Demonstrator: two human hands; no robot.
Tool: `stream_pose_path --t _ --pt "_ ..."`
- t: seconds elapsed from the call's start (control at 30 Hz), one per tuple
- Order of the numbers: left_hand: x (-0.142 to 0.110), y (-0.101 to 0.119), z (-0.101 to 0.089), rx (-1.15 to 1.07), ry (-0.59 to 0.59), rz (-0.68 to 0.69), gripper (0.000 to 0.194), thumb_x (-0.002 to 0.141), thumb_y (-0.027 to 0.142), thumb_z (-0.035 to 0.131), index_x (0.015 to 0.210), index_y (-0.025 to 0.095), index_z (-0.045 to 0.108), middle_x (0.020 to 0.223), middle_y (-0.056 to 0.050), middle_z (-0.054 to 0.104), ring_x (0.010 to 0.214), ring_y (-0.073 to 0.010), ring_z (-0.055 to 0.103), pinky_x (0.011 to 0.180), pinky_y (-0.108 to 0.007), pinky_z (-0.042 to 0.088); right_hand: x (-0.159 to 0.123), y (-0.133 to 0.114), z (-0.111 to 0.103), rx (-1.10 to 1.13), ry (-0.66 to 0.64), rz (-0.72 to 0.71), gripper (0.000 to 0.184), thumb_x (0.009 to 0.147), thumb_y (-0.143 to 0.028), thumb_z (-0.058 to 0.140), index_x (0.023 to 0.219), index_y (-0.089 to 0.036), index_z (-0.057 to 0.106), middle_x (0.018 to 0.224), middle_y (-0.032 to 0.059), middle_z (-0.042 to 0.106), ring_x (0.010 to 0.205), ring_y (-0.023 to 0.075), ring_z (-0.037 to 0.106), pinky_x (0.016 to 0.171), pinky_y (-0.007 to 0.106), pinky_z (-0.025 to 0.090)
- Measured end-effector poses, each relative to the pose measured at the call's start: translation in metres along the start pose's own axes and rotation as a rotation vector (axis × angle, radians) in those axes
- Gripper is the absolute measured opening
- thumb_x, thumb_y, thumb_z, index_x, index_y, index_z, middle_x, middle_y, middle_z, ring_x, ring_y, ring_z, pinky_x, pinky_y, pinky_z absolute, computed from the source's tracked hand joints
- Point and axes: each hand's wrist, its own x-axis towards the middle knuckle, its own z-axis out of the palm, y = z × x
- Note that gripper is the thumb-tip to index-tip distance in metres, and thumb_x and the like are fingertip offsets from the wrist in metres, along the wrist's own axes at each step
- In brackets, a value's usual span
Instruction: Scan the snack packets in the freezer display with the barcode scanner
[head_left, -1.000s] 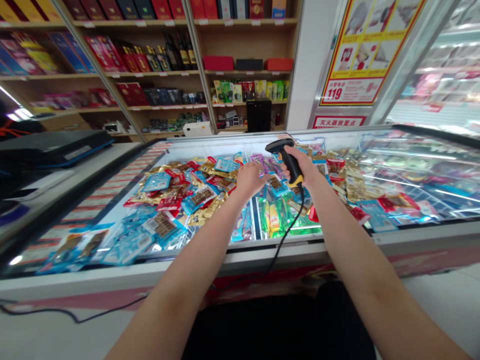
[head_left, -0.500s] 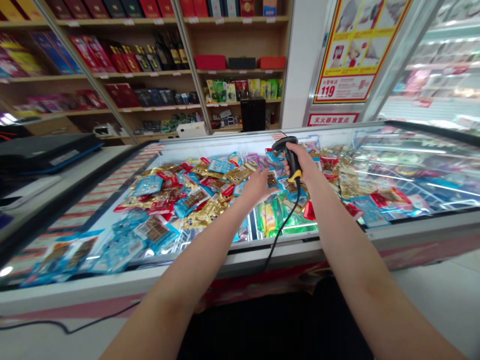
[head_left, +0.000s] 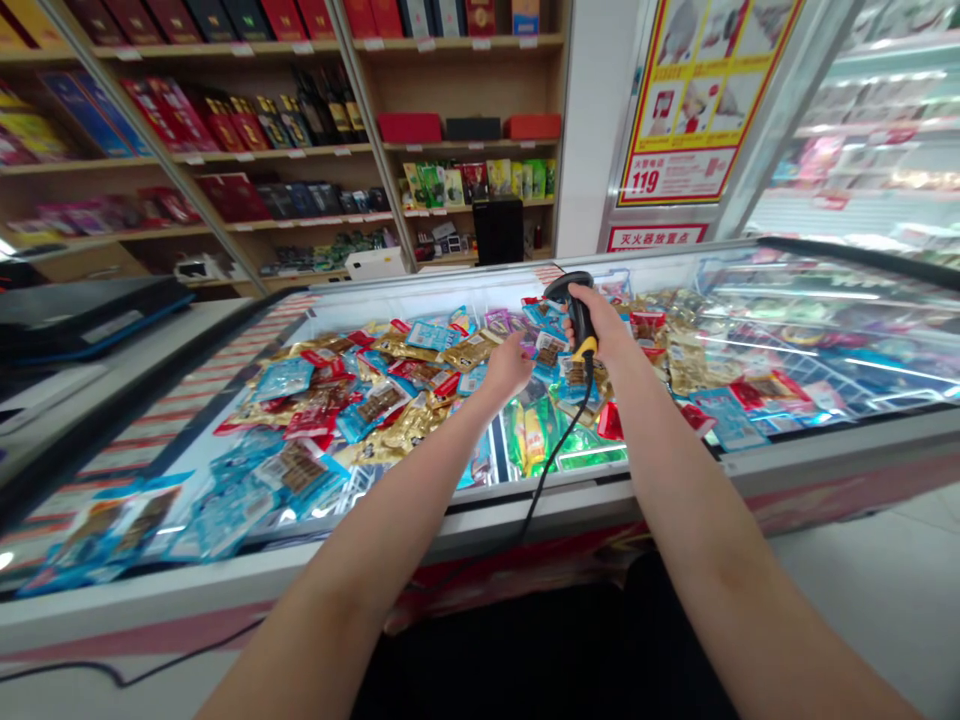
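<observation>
My right hand (head_left: 602,322) is wrapped round the grip of a black and yellow barcode scanner (head_left: 579,310), its head held over the back of a chest freezer (head_left: 480,500). A black cable (head_left: 559,450) hangs from the grip and runs over the freezer's front edge. My left hand (head_left: 511,366) reaches in just left of the scanner, with its fingers curled closed. What those fingers hold, if anything, is hidden. Near them lie a purple packet (head_left: 504,322), a blue packet with brown contents (head_left: 550,350) and a gold packet (head_left: 471,350).
Red, gold and blue packets (head_left: 379,400) are heaped left of my hands. Green packets (head_left: 531,435) fill a wire basket nearer me. A sliding glass lid (head_left: 840,330) covers the right side. Shelves (head_left: 285,150) of boxes and bottles stand behind; a black device (head_left: 90,310) is at left.
My left hand's fingers, spread before, have curled closed. The scanner stays in my right hand at nearly the same place. The view has shifted slightly.
</observation>
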Motion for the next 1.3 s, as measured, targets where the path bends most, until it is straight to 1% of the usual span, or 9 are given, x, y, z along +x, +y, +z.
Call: stream_pose_path --t 0.07,0.13,0.23,0.4,0.6,0.7,1.0,1.2,1.3 --pt "0.003 -0.001 -0.003 0.046 -0.014 0.014 0.046 0.084 0.012 0.061 0.130 0.014 0.066 0.103 -0.008 0.078 0.102 -0.0219 0.071 0.095 -0.029 0.052 0.001 -0.001 -0.001 0.000 0.011 -0.004 0.034 0.101 -0.044 0.052 0.079 -0.017 0.056 0.046 0.0000 0.054 0.035 0.0110 0.048 0.034 0.020 0.041" --pt "0.004 -0.001 -0.006 0.081 -0.028 0.030 0.034 0.086 0.013 0.058 0.115 0.018 0.075 0.105 -0.006 0.078 0.104 -0.0219 0.071 0.095 -0.028 0.051 0.002 -0.001 -0.003 0.002 0.010 -0.011 0.035 0.101 -0.044 0.052 0.079 -0.018 0.055 0.047 0.0000 0.054 0.035 0.0108 0.048 0.033 0.020 0.040" --pt "0.004 0.000 -0.011 0.111 -0.008 0.014 0.028 0.089 0.016 0.054 0.104 0.019 0.078 0.106 -0.006 0.077 0.106 -0.0229 0.070 0.095 -0.029 0.051 0.004 -0.001 -0.004 0.007 0.000 -0.015 0.035 0.101 -0.044 0.051 0.077 -0.018 0.055 0.046 0.0000 0.054 0.035 0.0109 0.048 0.033 0.020 0.040" --pt "0.007 -0.004 -0.014 0.103 0.116 0.007 0.027 0.095 0.021 0.048 0.103 0.016 0.073 0.110 -0.011 0.075 0.108 -0.0243 0.068 0.093 -0.031 0.049 0.006 0.001 -0.004 0.008 -0.024 -0.027 0.034 0.100 -0.045 0.052 0.079 -0.018 0.055 0.046 -0.0003 0.054 0.035 0.0114 0.048 0.033 0.021 0.041" --pt "0.015 -0.016 -0.024 0.057 0.238 -0.015 0.021 0.094 0.022 0.050 0.098 0.019 0.070 0.107 -0.008 0.075 0.104 -0.0232 0.068 0.090 -0.030 0.047 0.006 0.000 -0.004 -0.025 -0.028 -0.032 0.034 0.100 -0.044 0.053 0.079 -0.018 0.056 0.046 0.0000 0.055 0.034 0.0118 0.048 0.032 0.021 0.040" --pt "0.017 -0.020 -0.031 0.050 0.286 -0.031 0.019 0.094 0.024 0.051 0.097 0.020 0.069 0.107 -0.007 0.075 0.106 -0.0233 0.067 0.091 -0.030 0.047 0.003 0.000 -0.003 -0.045 -0.063 -0.019 0.035 0.101 -0.044 0.051 0.079 -0.018 0.056 0.046 0.0001 0.055 0.035 0.0118 0.049 0.033 0.021 0.040" --pt "0.021 -0.035 -0.045 0.066 0.345 -0.066 0.020 0.094 0.026 0.051 0.098 0.021 0.069 0.112 -0.007 0.075 0.109 -0.0219 0.066 0.095 -0.030 0.046 -0.003 0.006 0.005 -0.111 -0.283 0.016 0.035 0.101 -0.044 0.050 0.081 -0.017 0.059 0.050 0.0012 0.057 0.035 0.0115 0.050 0.031 0.020 0.040" --pt "0.020 -0.039 -0.054 0.102 0.346 -0.128 0.021 0.095 0.028 0.051 0.102 0.022 0.070 0.110 -0.007 0.076 0.109 -0.0226 0.067 0.092 -0.029 0.047 -0.004 0.011 0.008 -0.158 -0.340 0.004 0.035 0.097 -0.048 0.059 0.081 -0.017 0.060 0.052 0.0026 0.059 0.035 0.0115 0.050 0.031 0.020 0.040" --pt "0.017 -0.039 -0.058 0.115 0.347 -0.157 0.021 0.095 0.028 0.051 0.102 0.023 0.070 0.109 -0.007 0.076 0.107 -0.0233 0.067 0.090 -0.030 0.047 -0.005 0.012 0.008 -0.191 -0.351 -0.005 0.036 0.096 -0.049 0.060 0.080 -0.017 0.060 0.051 0.0027 0.059 0.035 0.0118 0.050 0.031 0.020 0.041"
